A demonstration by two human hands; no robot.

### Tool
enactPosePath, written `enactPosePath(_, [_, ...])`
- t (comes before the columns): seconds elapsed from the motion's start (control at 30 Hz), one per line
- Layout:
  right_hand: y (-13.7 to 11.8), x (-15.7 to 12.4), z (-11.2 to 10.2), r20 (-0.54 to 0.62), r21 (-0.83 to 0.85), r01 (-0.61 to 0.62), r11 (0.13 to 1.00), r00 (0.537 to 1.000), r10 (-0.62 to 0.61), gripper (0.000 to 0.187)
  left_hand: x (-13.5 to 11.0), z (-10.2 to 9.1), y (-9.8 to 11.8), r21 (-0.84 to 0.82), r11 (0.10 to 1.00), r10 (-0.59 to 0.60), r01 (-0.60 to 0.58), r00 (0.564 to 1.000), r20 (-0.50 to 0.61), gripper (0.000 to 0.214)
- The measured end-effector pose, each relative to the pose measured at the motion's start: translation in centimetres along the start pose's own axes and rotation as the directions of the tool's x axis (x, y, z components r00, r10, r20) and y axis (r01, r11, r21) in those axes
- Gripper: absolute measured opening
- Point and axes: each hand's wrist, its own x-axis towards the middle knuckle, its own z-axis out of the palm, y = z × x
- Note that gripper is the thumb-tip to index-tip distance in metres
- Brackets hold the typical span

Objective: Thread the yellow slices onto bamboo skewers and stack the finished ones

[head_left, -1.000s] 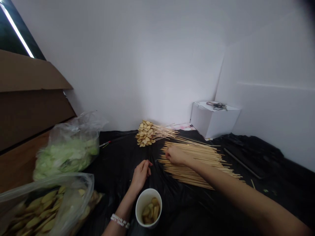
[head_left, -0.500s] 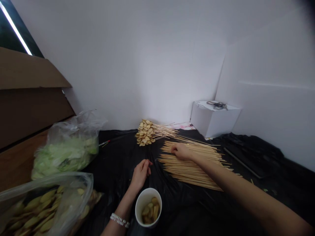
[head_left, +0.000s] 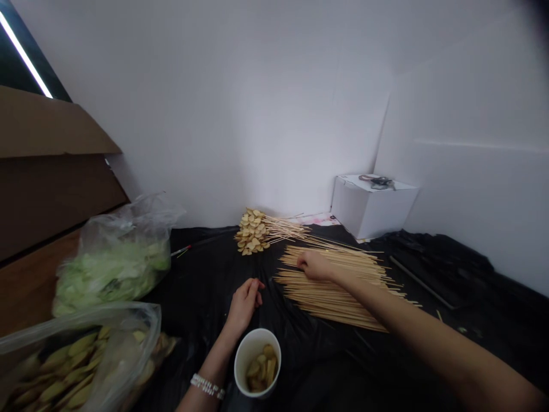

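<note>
My right hand (head_left: 315,265) reaches over a spread of thin bamboo skewers (head_left: 338,306), its fingers pinched together at their left part. Which skewer lies between the fingertips is hard to make out. My left hand (head_left: 246,300) rests above the black plastic sheet with its fingers curled closed; anything inside them is hidden. Just below it stands a white cup (head_left: 239,366) with several pale slices (head_left: 262,369) in it. Behind both hands lies a pile of skewers threaded with potato-like slices (head_left: 252,230), the slices at the left end and the bare sticks pointing right.
At left are a clear bag of pale green leafy pieces (head_left: 114,274) and an open bag of slices (head_left: 60,372). A cardboard box (head_left: 51,126) stands behind them. A white box (head_left: 377,209) with a dark object on top stands at back right. Black sheeting (head_left: 197,286) covers the surface.
Both hands stay almost in the same place. The whole view has shifted very slightly; the cup, bags and skewers have not visibly been moved.
</note>
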Motion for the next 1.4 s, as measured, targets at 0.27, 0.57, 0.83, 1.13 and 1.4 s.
enactPosePath(0.27, [-0.6, -0.7, -0.2, 0.024, -0.022, 0.045, 0.999, 0.999, -0.044, 0.028, 0.0, 0.0, 0.1, 0.017, 1.0, 0.005, -0.005, 1.0, -0.01, 0.047])
enactPosePath(0.57, [-0.2, -1.1, 0.0, 0.012, -0.096, 0.026, 0.995, 1.0, -0.025, 0.029, 0.0, 0.0, 0.1, 0.02, 1.0, 0.011, -0.01, 1.0, -0.006, 0.047])
enactPosePath(0.83, [-1.2, -1.8, -0.2, 0.028, -0.169, 0.03, 0.985, 0.999, -0.026, 0.024, 0.0, 0.0, -0.1, 0.031, 1.0, 0.007, -0.007, 1.0, 0.005, 0.047])
enactPosePath(1.13, [-2.4, -1.0, -1.0, 0.107, -0.309, 0.016, 0.951, 0.994, 0.018, 0.023, 0.1, 0.1, -0.4, 0.04, 0.999, 0.003, -0.003, 1.0, 0.008, 0.046])
enactPosePath(1.4, [-4.9, 0.0, -1.6, 0.157, -0.398, 0.029, 0.917, 0.987, 0.037, 0.024, 0.1, 0.1, -0.7, 0.039, 0.999, 0.019, -0.02, 1.0, 0.017, 0.045])
